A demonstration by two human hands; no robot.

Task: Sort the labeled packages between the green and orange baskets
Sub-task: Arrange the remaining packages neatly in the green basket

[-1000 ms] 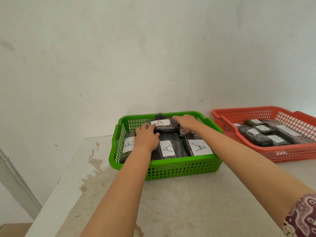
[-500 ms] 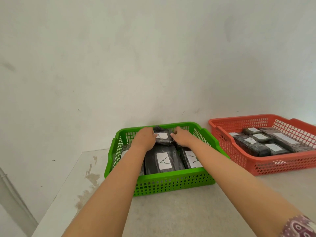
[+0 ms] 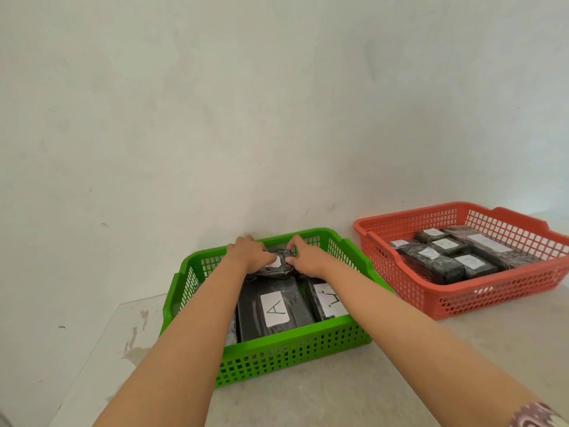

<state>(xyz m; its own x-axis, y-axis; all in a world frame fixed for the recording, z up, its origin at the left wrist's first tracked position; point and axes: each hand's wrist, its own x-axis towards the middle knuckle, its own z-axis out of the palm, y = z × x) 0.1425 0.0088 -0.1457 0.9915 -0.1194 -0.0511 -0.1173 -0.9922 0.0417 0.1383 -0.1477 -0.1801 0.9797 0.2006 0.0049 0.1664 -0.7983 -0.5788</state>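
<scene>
Head view: both hands reach into the green basket (image 3: 295,352). Left hand (image 3: 246,253) and right hand (image 3: 304,257) pinch a small black package (image 3: 277,266) between them at the far end, above an "A" package (image 3: 274,309). Orange basket (image 3: 400,272) sits alongside, holding more packages.

Both arms reaching forward, extended; left hand (image 3: 248,253) and right hand (image 3: 306,257) side by side, fingers curling downward, gripping.
</scene>
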